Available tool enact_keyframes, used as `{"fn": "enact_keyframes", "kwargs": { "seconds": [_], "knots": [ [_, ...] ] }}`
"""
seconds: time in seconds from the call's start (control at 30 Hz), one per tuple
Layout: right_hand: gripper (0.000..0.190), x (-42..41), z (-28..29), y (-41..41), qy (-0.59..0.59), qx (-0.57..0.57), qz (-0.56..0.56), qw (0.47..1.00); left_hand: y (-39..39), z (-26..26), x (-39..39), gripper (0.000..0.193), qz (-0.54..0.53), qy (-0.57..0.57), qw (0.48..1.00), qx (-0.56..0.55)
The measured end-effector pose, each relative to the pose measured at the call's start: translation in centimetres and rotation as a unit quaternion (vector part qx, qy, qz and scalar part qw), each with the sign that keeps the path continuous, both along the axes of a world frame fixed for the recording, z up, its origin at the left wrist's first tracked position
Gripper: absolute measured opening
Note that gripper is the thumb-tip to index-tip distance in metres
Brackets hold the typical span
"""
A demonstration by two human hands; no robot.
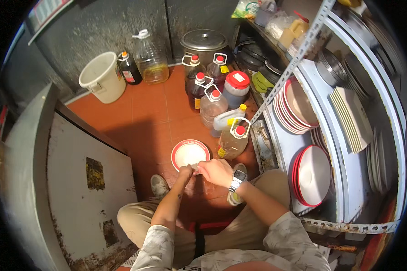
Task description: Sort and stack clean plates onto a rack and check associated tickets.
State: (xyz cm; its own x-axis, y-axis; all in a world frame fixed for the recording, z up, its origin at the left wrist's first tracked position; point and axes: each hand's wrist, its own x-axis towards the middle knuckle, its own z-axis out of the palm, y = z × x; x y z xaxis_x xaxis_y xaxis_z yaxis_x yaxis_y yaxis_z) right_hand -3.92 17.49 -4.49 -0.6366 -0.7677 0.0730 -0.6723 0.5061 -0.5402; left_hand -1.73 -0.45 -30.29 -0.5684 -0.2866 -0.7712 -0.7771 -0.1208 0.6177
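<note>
A white plate with a red rim [190, 154] rests on the tiled floor between the person's feet. Over its near edge, my left hand [186, 171] and my right hand [215, 172] meet, fingers pinched around a small pale item too hidden to identify. A watch with a metal band [237, 179] is on my right wrist. Just beyond my right hand stands a clear plastic jug with a red cap [233, 144].
Several jugs stand ahead, with a red-lidded tub [236, 86] and a large lidded metal pot [204, 42]. A white bucket [101, 78] is far left. A metal shelf [288, 152] of stacked dishes borders the right, and a worn white cabinet [88, 203] the left.
</note>
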Motion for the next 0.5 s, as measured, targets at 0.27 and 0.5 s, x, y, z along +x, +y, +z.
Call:
{"fn": "enact_keyframes", "kwargs": {
  "seconds": [0.27,0.5],
  "knots": [
    [0.012,0.5,-0.1,3.2,0.010,-0.143,-0.026,0.989,0.9,15.6,-0.8,0.025,-0.062,0.092,0.994,-0.015],
    [0.043,0.7,2.3,6.8,0.061,-0.221,-0.075,0.970,2.5,23.6,2.0,0.026,-0.121,0.211,0.970,0.001]
  ]
}}
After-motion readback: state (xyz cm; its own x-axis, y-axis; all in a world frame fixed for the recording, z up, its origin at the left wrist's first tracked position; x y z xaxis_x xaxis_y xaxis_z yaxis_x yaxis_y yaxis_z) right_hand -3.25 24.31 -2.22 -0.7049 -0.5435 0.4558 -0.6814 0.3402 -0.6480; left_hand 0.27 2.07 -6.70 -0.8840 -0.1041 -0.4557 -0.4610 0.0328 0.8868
